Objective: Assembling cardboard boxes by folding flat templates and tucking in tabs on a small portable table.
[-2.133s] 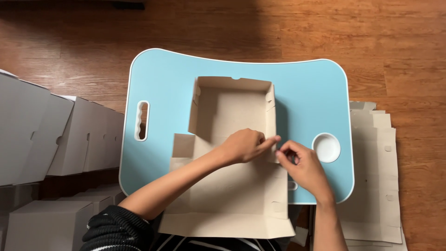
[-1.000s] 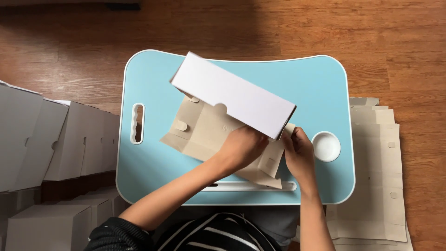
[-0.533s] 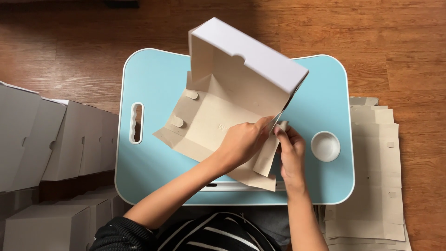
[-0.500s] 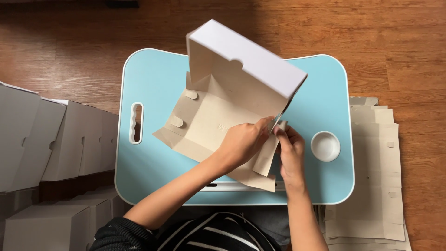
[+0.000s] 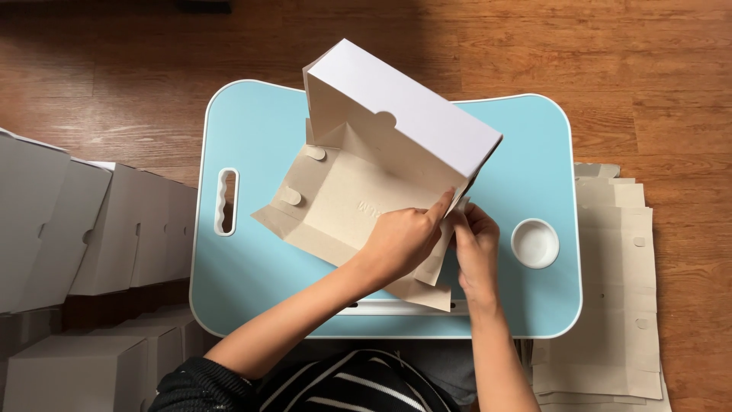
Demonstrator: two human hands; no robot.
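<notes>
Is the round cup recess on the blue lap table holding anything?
No: the round white recess in the blue lap table is bare, with the right hand beside it on the cardboard box.

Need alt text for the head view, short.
Two hands, left hand and right hand, fold a half-formed cardboard box over a light blue lap table on a wood floor. Finished boxes sit on the left, flat cardboard sheets on the right.
</notes>
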